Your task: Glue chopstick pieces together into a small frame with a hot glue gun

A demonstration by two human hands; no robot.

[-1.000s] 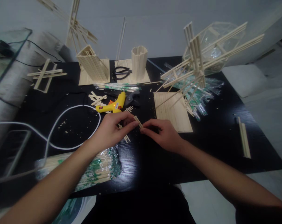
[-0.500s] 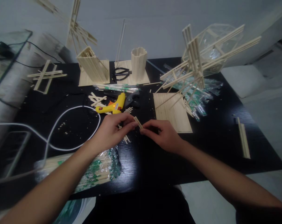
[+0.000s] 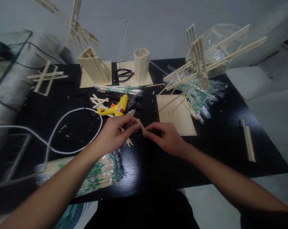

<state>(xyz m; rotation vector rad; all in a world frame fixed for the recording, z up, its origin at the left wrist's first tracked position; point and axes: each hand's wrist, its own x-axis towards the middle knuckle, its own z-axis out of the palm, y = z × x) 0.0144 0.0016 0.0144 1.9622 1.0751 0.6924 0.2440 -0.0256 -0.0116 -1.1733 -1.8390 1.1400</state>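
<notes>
Between my hands is a short piece of wooden sticks [image 3: 141,125], lying side by side. My left hand [image 3: 117,132] pinches it at its left side with thumb and fingers. From the right, my right hand [image 3: 166,138] pinches its lower end. A yellow glue gun [image 3: 116,107] rests just beyond my left hand, its small light glowing orange. Short cut sticks [image 3: 128,141] lie under and beside that hand. A flat board of joined sticks [image 3: 176,114] lies past my right hand.
A windmill-like stick frame [image 3: 198,63] stands at the back right. Stick towers [image 3: 141,65] and black-handled cutters [image 3: 123,75] are at the back. A white cable [image 3: 60,119] loops at left, near bagged chopsticks [image 3: 96,175]. More sticks [image 3: 249,143] lie near the right edge.
</notes>
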